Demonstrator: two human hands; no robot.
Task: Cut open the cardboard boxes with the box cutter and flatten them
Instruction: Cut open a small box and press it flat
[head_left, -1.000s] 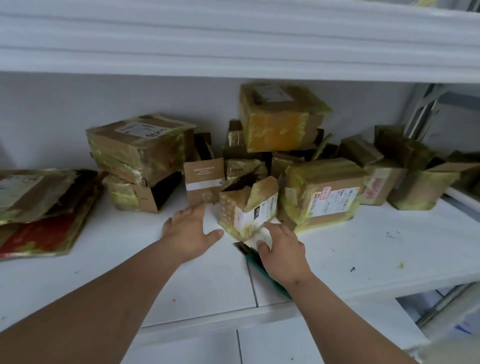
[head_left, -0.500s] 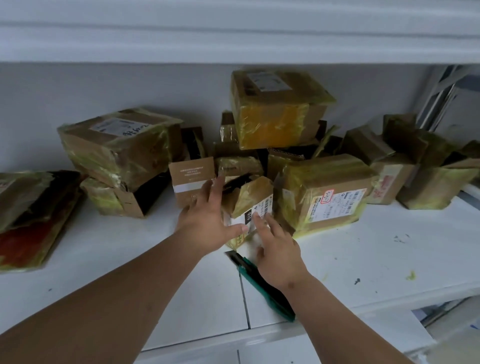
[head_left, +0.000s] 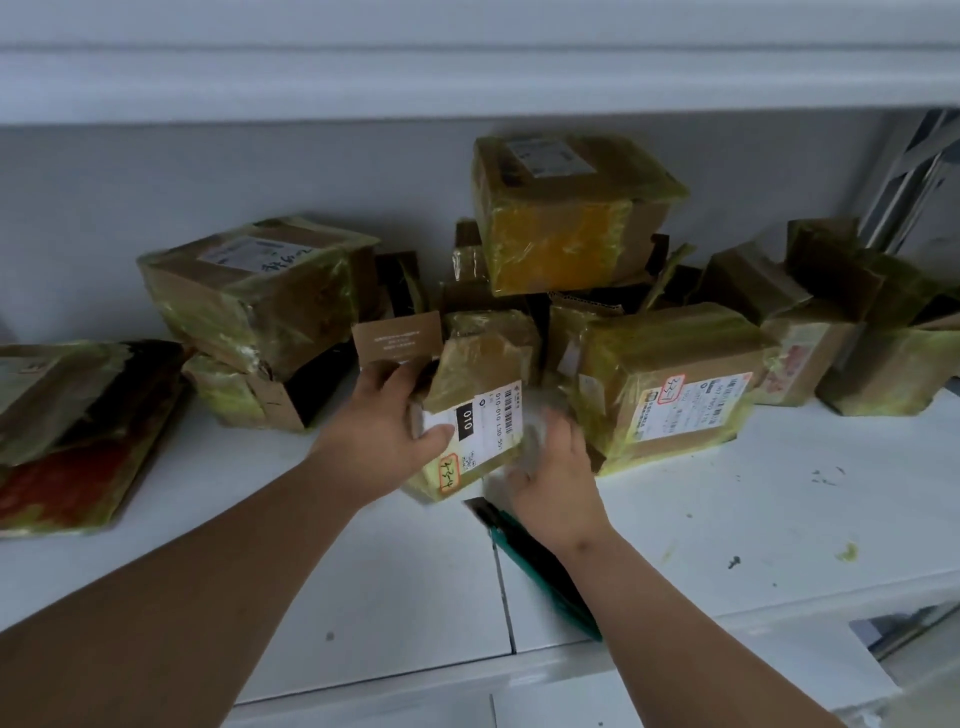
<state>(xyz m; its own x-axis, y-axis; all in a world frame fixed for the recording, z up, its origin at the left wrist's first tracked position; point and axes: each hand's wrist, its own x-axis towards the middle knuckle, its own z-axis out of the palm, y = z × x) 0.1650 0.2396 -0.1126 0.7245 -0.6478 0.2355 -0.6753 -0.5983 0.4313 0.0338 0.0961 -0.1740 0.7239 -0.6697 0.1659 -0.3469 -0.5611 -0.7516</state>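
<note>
A small taped box sits tilted near the shelf's front edge, the left hand gripping its left side and the blurred right hand at its right, grip unclear. The cutter lies under the right wrist at the front edge; more boxes crowd behind, flattened cardboard far left.
</note>
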